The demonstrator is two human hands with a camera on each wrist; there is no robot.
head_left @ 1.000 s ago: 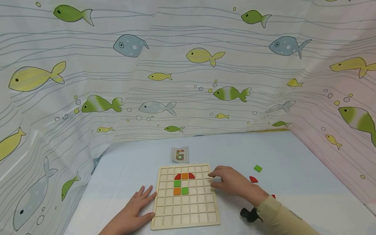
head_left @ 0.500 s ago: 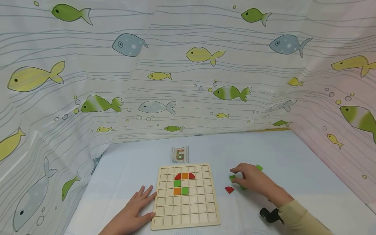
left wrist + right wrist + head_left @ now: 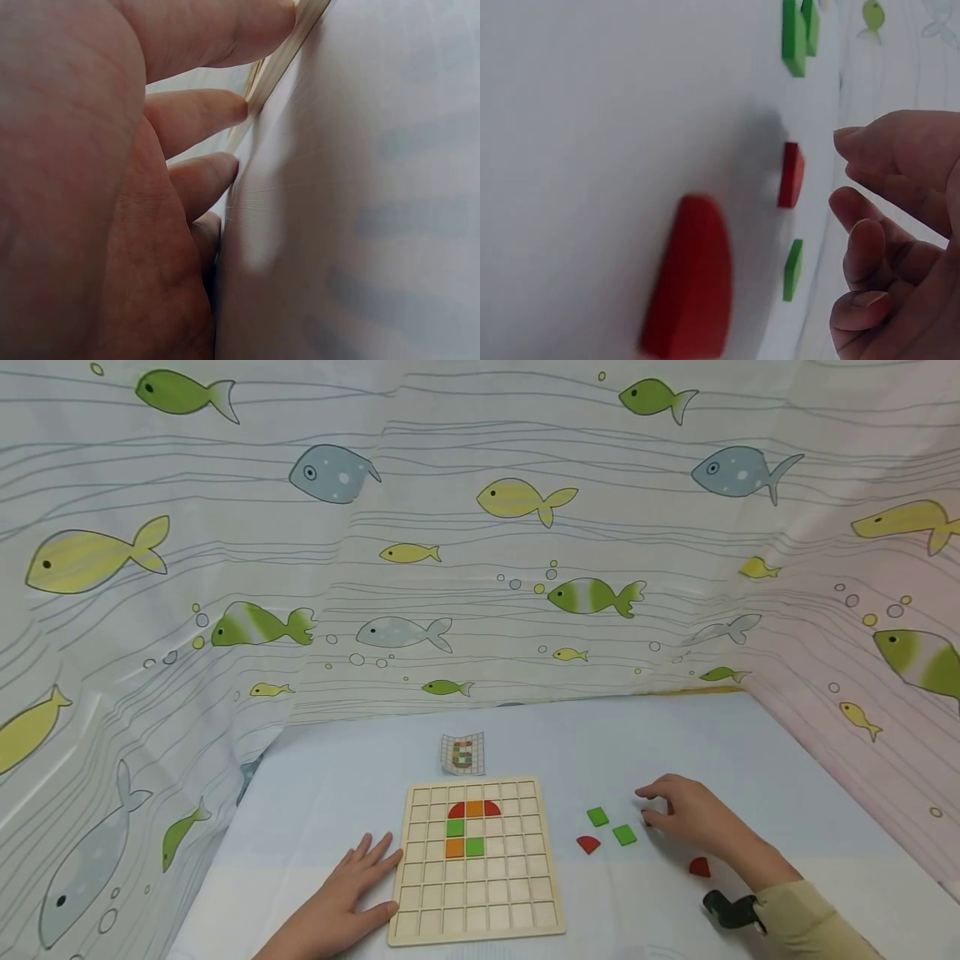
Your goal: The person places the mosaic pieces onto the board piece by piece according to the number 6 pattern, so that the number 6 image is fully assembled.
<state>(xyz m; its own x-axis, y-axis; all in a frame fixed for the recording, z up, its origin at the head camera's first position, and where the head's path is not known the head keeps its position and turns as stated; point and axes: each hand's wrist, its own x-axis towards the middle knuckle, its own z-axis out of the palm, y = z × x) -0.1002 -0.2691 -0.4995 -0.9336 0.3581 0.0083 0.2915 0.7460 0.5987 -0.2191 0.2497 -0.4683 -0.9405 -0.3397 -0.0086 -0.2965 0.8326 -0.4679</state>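
A wooden grid board [image 3: 521,893] lies on the table. Set in its squares are two red quarter-circle tiles [image 3: 457,811], two orange square tiles [image 3: 454,848] and two green square tiles [image 3: 475,847]. My left hand [image 3: 348,893] lies at the board's left side with fingers spread, fingertips touching the board's edge [image 3: 289,56] in the left wrist view. To the right, my right hand [image 3: 693,814] hovers with thumb and fingers apart, nothing between them. Just beyond its fingertips is a loose red quarter-circle tile [image 3: 790,176], mostly hidden by the hand in the head view.
Loose green tiles [image 3: 624,835] and a red quarter-circle tile [image 3: 588,844] lie right of the board. Another red tile [image 3: 700,867] is under the right wrist, and a green tile [image 3: 793,270] shows beyond the hand. A patterned paper card [image 3: 462,754] lies behind the board.
My right hand has moved right, from the board's right edge to the loose tiles, uncovering green and red tiles beside the board. The left hand and the board's tiles stay put.
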